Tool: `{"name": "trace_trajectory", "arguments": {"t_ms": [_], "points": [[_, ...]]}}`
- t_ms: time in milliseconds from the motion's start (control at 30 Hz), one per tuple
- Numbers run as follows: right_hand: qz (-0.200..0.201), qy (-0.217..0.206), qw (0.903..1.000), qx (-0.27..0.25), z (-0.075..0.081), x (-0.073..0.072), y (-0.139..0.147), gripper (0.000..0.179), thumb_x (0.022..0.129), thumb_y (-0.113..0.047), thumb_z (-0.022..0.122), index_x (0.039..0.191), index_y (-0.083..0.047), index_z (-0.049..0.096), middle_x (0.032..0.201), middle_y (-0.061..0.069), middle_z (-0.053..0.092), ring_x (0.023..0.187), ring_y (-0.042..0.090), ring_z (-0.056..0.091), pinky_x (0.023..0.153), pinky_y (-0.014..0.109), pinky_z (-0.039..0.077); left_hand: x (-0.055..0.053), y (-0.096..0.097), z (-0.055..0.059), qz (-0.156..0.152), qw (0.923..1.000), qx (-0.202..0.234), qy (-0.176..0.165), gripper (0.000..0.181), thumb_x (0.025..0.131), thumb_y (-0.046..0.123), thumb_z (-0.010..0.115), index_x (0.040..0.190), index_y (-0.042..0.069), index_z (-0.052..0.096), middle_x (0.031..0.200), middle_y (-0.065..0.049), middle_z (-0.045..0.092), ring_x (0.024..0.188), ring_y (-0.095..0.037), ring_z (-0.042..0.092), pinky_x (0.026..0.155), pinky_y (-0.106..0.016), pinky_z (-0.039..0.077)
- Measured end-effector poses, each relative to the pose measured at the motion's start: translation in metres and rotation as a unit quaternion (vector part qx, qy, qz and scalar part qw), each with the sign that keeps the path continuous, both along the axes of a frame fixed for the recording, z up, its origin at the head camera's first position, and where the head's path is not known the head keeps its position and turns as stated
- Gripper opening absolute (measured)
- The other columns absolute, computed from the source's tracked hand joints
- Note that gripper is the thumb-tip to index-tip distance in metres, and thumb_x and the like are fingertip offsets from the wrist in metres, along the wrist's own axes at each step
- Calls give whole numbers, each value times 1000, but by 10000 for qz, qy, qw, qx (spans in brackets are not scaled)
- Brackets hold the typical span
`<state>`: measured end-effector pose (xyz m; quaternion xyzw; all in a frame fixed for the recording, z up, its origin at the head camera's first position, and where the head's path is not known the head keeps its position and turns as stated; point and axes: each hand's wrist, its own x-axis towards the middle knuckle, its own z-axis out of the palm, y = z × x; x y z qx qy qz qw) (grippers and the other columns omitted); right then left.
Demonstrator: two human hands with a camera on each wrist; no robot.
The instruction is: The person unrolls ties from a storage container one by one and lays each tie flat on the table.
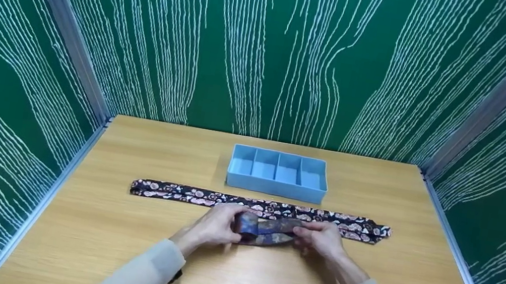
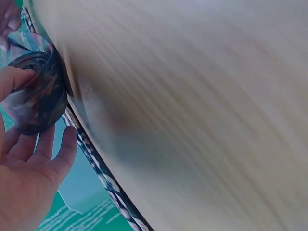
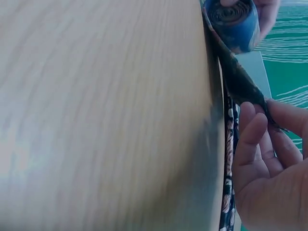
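Note:
A dark blue and brown patterned necktie is mostly wound into a roll. My left hand grips the roll, thumb on its coiled end and fingers round the far side, as the left wrist view shows the roll up close. From the roll a loose tail runs to my right hand, which pinches its end between thumb and fingers; the right wrist view shows that tail slightly twisted. Just behind both hands a second necktie, black with pink flowers, lies stretched flat across the table, partly hidden by the hands.
Behind the flowered necktie stands a light blue box with several compartments, nothing visible inside. The wooden table ends at green walls with white wavy lines on three sides. Grey metal posts rise at the back corners.

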<state>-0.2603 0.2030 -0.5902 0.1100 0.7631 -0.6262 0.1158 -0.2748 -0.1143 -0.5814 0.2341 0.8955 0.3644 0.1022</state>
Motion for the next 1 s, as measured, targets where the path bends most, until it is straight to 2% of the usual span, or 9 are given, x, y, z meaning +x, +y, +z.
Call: {"name": "trace_trajectory", "arguments": {"t_ms": [100,167,300,533,700,833,933,1000], "points": [[-46,-102,9999,-73,-1,0,2,34,95,-6,86,126,7,79,89,18,86,65,17,78,56,28,62,0,-9,-2,51,9999,70,-115,63,83,4,90,142,10,69,134,-13,76,101,-27,79,108,-47,64],[-51,-133,9999,-88,-2,0,4,33,95,-6,87,125,6,79,88,17,86,65,18,79,57,29,63,0,-15,-4,83,9999,73,-122,58,82,4,90,137,11,70,131,-12,78,114,-26,75,110,-49,63],[-37,-174,9998,-112,-1,2,5,34,95,-6,86,126,6,79,86,16,85,67,19,79,59,31,65,-1,-25,-8,84,9991,307,-277,54,81,3,89,132,9,71,127,-16,79,116,-32,77,109,-52,64],[17,-117,9999,-67,-3,5,5,39,94,-5,87,129,10,76,88,22,85,64,20,79,56,32,65,-3,-37,-12,214,9991,362,50,53,76,7,90,126,10,74,121,-11,82,110,-25,77,101,-45,65],[17,-173,9998,4,-3,4,2,38,94,-4,86,128,10,77,91,22,85,64,19,78,56,33,66,3,-33,-10,274,9992,19,304,55,77,14,95,127,11,73,123,-10,80,112,-25,73,103,-46,64],[-5,-107,9999,60,-2,4,2,39,93,-3,87,129,10,76,90,22,85,62,19,77,55,34,66,6,-24,-4,270,9979,-228,543,59,80,26,98,130,9,74,128,-14,80,118,-32,72,111,-54,59],[-7,-92,9999,117,-2,4,2,40,93,-3,87,129,10,76,91,22,85,62,19,77,55,34,66,7,-21,0,254,9977,-290,565,54,83,25,97,130,9,75,127,-14,81,118,-34,72,111,-55,59],[-21,-109,9998,171,-2,4,3,38,94,-3,86,128,9,77,92,21,85,63,19,77,56,33,66,7,-24,0,257,9984,-235,450,51,83,22,97,129,9,77,126,-13,81,117,-33,72,111,-55,58]]}}
